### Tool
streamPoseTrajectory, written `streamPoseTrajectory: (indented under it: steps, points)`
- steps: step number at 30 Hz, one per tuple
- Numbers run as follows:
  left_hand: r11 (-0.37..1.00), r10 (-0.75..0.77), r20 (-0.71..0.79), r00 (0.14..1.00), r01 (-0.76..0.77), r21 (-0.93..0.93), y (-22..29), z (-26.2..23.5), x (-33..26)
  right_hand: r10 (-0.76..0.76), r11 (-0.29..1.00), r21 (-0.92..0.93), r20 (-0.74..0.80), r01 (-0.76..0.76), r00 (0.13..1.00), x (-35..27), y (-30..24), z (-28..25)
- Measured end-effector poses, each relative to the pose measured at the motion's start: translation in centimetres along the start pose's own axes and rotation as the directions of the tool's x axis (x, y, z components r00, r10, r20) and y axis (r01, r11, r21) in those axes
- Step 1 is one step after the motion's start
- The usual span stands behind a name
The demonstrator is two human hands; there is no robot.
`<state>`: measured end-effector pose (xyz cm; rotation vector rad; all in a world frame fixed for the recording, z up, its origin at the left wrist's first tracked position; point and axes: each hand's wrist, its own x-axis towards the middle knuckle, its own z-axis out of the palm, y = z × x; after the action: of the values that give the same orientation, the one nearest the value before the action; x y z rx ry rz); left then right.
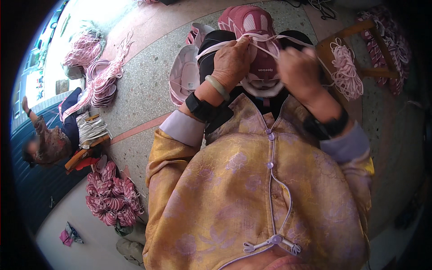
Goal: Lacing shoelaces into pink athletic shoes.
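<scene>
A pink shoe upper (265, 60) rests across my lap, its opening toward me. Pale pink shoelace (264, 48) crosses its front. My left hand (231, 58) is closed in a pinch on the lace at the shoe's left side. A length of lace runs from there toward my right hand (299, 72), which is closed and a little blurred at the shoe's right side. The lace meets its fingers, though the fingertips are partly hidden. More lace lies loose over both dark-clad knees.
Pale laces (346, 72) hang in a bundle on a wooden stool (380, 74) at right. Pink-and-white shoe parts (183, 74) lie by my left knee. Farther left are heaps of pink uppers (112, 193), white laces (92, 130) and another person (54, 139).
</scene>
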<state>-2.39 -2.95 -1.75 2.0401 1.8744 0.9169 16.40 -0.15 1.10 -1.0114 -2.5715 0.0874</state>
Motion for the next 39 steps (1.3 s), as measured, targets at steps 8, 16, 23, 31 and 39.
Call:
streamPoseTrajectory:
  steps: [8, 16, 23, 31, 39]
  points:
    - [0.997, 0.077, -0.091, 0.993, -0.077, 0.002, -0.1, 0.4, 0.0, 0.948, 0.29, -0.526, 0.274, -0.8, 0.163, -35.0, 19.0, -1.9]
    - [0.992, -0.077, -0.061, 0.995, 0.07, -0.109, -0.1, -0.2, 0.0, 0.791, 0.571, -0.361, 0.482, -0.738, 0.377, -27.9, 15.7, 0.1]
    - [0.59, -0.257, -0.125, 0.958, 0.053, -0.806, -3.0, 0.7, 2.6, 0.256, 0.942, 0.259, -0.14, -0.214, 0.956, -7.1, 5.5, -1.7]
    - [0.588, -0.183, 0.194, 0.964, 0.265, -0.764, 1.8, -5.8, 3.3, 0.154, 0.9, 0.424, -0.087, -0.104, 0.984, -2.1, 1.8, 0.6]
    - [0.994, -0.045, 0.475, 0.879, 0.088, -0.068, 0.3, -6.1, 2.9, 0.257, 0.784, 0.598, -0.07, -0.165, 0.964, -0.5, 0.6, 1.0]
